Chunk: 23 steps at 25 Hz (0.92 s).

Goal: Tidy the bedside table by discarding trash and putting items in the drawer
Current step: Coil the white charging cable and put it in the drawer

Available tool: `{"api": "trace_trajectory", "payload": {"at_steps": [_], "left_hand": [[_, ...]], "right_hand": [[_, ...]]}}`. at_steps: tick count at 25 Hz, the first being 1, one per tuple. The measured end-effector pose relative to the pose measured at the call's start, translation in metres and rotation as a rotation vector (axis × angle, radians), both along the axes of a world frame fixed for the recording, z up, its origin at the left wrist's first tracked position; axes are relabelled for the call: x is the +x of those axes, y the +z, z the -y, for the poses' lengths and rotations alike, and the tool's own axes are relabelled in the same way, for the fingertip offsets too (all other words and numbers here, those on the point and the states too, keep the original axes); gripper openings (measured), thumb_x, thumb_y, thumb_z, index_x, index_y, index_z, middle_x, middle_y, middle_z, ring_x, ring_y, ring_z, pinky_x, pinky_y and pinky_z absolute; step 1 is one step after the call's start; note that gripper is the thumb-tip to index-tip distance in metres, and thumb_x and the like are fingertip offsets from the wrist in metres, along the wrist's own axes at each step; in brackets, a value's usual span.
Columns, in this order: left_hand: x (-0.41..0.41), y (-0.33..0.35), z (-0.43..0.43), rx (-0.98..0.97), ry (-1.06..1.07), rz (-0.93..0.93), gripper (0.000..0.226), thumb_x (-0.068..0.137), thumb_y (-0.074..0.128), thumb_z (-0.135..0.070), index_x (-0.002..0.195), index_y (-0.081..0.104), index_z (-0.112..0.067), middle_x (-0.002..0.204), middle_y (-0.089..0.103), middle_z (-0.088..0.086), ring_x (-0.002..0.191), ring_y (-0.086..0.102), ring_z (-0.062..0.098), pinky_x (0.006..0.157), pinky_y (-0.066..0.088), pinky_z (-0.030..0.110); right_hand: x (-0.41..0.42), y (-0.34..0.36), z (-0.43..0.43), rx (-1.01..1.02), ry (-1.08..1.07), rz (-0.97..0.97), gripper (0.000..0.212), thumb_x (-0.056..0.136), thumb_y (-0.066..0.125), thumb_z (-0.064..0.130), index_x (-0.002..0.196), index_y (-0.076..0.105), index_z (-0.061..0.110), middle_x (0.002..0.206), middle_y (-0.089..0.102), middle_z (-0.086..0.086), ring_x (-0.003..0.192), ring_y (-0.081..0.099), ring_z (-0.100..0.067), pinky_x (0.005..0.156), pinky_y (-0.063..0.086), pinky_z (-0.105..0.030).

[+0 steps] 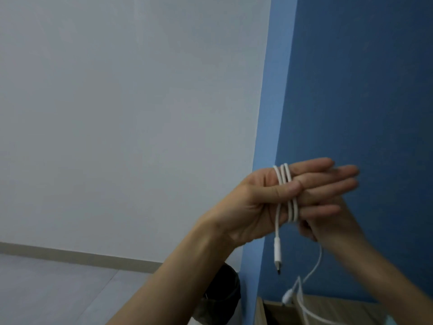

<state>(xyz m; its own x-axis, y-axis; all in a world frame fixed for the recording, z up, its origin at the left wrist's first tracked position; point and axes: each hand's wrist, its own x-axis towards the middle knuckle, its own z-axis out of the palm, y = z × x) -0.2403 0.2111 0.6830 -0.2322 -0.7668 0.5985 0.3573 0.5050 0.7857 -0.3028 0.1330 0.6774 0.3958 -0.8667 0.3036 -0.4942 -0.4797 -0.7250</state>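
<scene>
Two hands: both are raised in front of the walls, the left hand nearer the camera and the right hand just behind its fingers.
Left hand: palm towards the camera, four fingers straight and pointing right; the thumb lies across them and pins the coils against them.
Right hand: blurred and partly hidden by the left fingers; some fingers reach up and to the right, others look curled low down. Whether it has hold of the cable cannot be told.
White cable: wound in several turns around the left hand's fingers, the turns lying side by side and passing under the thumb.
Short end: hangs straight down from the coils below the left palm and ends in a white plug with a dark tip.
Long end: drops in a curve from beneath the right hand towards the lower edge of the view, where it crosses over the worktop.
Second connector: a white plug hanging on the loose run, just above the worktop's back edge.
Worktop: light wood, only a strip visible at the bottom right, set against the blue wall.
Dark bin: stands on the floor left of the worktop, partly behind the left forearm.
White wall: fills the left side, with a pale skirting board along its foot.
</scene>
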Motion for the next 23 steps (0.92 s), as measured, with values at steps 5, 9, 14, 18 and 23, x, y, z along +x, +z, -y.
{"api": "trace_trajectory", "payload": {"at_steps": [5, 9, 14, 18, 23], "left_hand": [[0.019, 0.011, 0.001, 0.025, 0.415, -0.127, 0.037, 0.097, 0.027, 0.005, 0.131, 0.041, 0.002, 0.142, 0.043, 0.022, 0.126, 0.049, 0.028, 0.097, 0.047, 0.038], [0.033, 0.003, 0.005, 0.111, 0.747, 0.122, 0.035, 0.097, 0.032, 0.004, 0.129, 0.046, 0.002, 0.136, 0.053, 0.020, 0.119, 0.057, 0.027, 0.100, 0.044, 0.036], [0.022, -0.007, -0.007, 0.102, 0.570, 0.602, 0.023, 0.098, 0.029, 0.007, 0.106, 0.049, 0.001, 0.100, 0.063, 0.033, 0.074, 0.068, 0.020, 0.073, 0.050, 0.014], [0.017, -0.005, -0.013, 0.121, 0.246, 0.517, 0.026, 0.095, 0.033, -0.019, 0.100, 0.051, -0.001, 0.065, 0.060, 0.001, 0.050, 0.053, 0.009, 0.083, 0.051, 0.036], [0.003, -0.011, -0.016, 0.189, -0.100, 0.390, 0.020, 0.085, 0.043, -0.016, 0.092, 0.059, -0.006, 0.076, 0.069, 0.006, 0.066, 0.066, 0.016, 0.079, 0.049, 0.039]], "right_hand": [[-0.067, -0.019, -0.008, -0.049, 0.794, -0.043, 0.015, 0.090, 0.051, 0.031, 0.081, 0.064, 0.032, 0.040, 0.053, 0.005, 0.035, 0.044, -0.003, 0.043, 0.036, -0.012], [-0.060, -0.023, -0.006, -0.785, 0.637, -0.252, 0.042, 0.093, 0.030, 0.044, 0.068, 0.061, 0.029, 0.031, 0.043, 0.009, 0.028, 0.037, 0.001, 0.038, 0.035, -0.008], [-0.085, 0.034, 0.007, -1.186, 0.552, -0.172, 0.033, 0.085, 0.043, 0.042, 0.074, 0.069, 0.025, 0.049, 0.058, 0.009, 0.038, 0.051, -0.014, 0.040, 0.045, -0.025], [-0.082, 0.053, 0.015, -1.181, 0.606, -0.090, 0.041, 0.089, 0.041, 0.045, 0.078, 0.070, 0.018, 0.056, 0.064, 0.003, 0.045, 0.055, -0.014, 0.049, 0.040, -0.027], [-0.063, 0.049, 0.033, -1.045, 0.606, 0.050, 0.048, 0.091, 0.037, 0.049, 0.074, 0.068, 0.017, 0.066, 0.065, 0.000, 0.063, 0.059, -0.015, 0.061, 0.044, -0.031]]}}
